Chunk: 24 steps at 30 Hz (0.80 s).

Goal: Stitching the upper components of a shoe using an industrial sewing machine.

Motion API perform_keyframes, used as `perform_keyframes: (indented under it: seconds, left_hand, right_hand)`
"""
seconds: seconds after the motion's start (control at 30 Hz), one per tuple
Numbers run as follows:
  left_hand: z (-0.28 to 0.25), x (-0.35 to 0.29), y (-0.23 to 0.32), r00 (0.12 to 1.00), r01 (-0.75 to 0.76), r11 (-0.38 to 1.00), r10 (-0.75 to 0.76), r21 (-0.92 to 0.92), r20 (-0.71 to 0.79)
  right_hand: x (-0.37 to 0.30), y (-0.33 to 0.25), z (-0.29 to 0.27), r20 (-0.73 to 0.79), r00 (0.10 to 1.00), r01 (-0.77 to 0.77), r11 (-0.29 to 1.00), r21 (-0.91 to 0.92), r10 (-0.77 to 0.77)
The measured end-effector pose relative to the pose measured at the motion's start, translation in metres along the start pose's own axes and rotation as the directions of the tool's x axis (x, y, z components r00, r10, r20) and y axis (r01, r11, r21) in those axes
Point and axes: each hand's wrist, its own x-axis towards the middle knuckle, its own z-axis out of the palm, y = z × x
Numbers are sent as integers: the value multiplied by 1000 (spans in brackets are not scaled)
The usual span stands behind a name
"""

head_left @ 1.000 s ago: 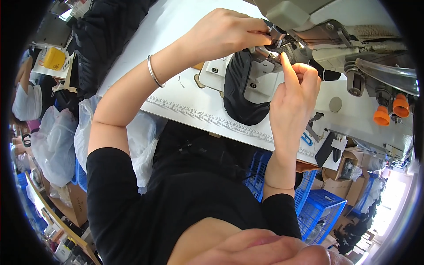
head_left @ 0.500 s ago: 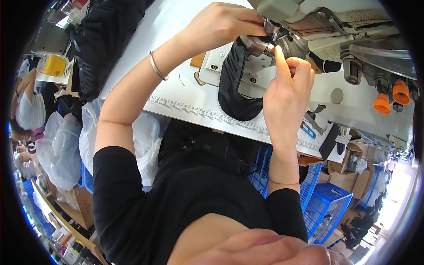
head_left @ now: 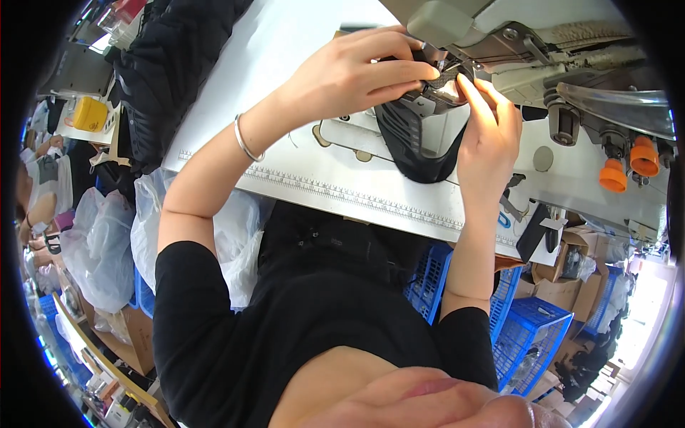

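A black shoe upper (head_left: 414, 146) with a ridged surface hangs in a U-shaped loop at the sewing machine (head_left: 446, 27), its upper part under the machine's head. My left hand (head_left: 364, 71) comes at it from the left, thumb and fingertips closed on its edge beside the needle area. From the right, my right hand (head_left: 492, 132) pinches the other side of the same edge with bent fingers. The fingertips of both hands are close together. The exact stitching spot is partly hidden by my fingers and the metal parts.
A ruler strip (head_left: 342, 192) runs along the front of the white table (head_left: 235, 93). Black garments or fabric (head_left: 168, 78) are heaped at the left. Orange knobs (head_left: 644, 157) hang at the right. Blue crates (head_left: 531, 335) and plastic bags (head_left: 103, 235) stand below.
The shoe upper has shifted right and turned under the machine. My left hand has moved slightly down and right; my right hand has moved right, its pointing index finger now bent in a pinch.
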Motion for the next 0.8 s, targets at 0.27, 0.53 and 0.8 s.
perform_keyframes:
  seconds: [0.27, 0.53, 0.8]
  left_hand:
    - [2, 4, 24, 1000, 21, 947, -23, 320, 4]
    - [12, -1, 20, 995, 102, 972, -99, 212, -25]
    - [12, -3, 16, 993, 104, 977, -93, 184, -69]
  right_hand:
    - [-16, -10, 6, -68, 995, 83, 987, 136, -74]
    - [-20, -15, 7, -109, 988, 133, 967, 219, -111]
    - [-20, -29, 5, -48, 998, 58, 969, 239, -48]
